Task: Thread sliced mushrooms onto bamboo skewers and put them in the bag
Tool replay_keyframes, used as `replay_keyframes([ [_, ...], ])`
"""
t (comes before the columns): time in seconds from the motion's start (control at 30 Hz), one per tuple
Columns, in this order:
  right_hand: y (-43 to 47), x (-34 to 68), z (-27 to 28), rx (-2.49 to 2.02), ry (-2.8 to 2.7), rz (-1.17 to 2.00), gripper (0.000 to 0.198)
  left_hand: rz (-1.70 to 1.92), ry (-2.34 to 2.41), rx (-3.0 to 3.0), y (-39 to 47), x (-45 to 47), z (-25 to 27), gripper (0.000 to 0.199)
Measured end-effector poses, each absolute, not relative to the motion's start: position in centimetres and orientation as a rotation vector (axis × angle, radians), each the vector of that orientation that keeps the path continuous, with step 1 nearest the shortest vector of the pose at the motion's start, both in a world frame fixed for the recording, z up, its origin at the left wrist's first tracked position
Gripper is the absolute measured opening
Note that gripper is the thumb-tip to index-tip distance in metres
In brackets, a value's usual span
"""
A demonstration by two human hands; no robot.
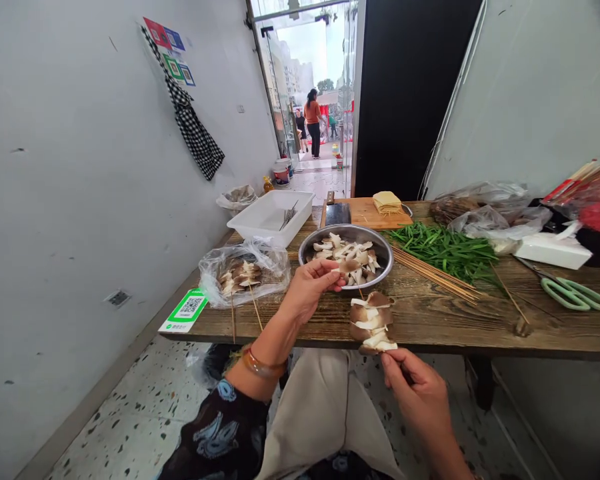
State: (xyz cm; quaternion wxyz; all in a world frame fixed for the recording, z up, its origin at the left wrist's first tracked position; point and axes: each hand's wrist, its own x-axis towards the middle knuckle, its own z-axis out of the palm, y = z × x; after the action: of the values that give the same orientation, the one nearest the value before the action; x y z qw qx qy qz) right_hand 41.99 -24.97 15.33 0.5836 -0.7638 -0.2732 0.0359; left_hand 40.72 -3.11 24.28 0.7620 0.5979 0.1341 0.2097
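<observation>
My left hand [307,290] pinches a torn piece of oyster mushroom [350,267] over the near rim of a steel bowl [387,273]. Inside the bowl lie more torn mushroom pieces [337,248]. Lower and to the right, my right hand [420,390] is closed on the near end of a mushroom skewer [373,323]. Several brown-and-white pieces are stacked on it, and a thin stick tip shows beyond them, just below the left hand's piece. The skewer's near end is hidden by my fingers.
Left of the bowl are a plastic bag [210,273] with threaded mushrooms and a white tub [265,230]. Bamboo sticks [435,275], green chives [445,250] and scissors [575,293] lie right. Behind sit a cleaver [337,213] and cutting board [365,217] with stacked tofu sheets [387,202].
</observation>
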Motion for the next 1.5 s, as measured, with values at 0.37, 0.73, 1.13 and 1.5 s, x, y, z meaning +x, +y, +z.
replay_keyframes([
  [0.37, -24.5, 41.5, 15.6, -1.828, -0.711, -0.008, 0.028, 0.489, 0.316, 1.286, -5.1, 39.1, 23.1, 0.024],
  [0.73, -24.5, 41.3, 15.8, -1.848, -0.764, -0.039, 0.028, 0.421, 0.295, 1.315, -4.7, 38.4, 22.1, 0.024],
  [1.13, -24.7, 41.4, 15.8, -1.857, -0.840, -0.093, 0.027, 0.621, 0.231, 1.948, -4.4, 38.1, 22.4, 0.013],
  [1.5, -24.8, 41.5, 15.9, -1.849, -0.823, -0.085, 0.025, 0.619, 0.083, 2.058, -5.5, 37.4, 22.4, 0.039],
])
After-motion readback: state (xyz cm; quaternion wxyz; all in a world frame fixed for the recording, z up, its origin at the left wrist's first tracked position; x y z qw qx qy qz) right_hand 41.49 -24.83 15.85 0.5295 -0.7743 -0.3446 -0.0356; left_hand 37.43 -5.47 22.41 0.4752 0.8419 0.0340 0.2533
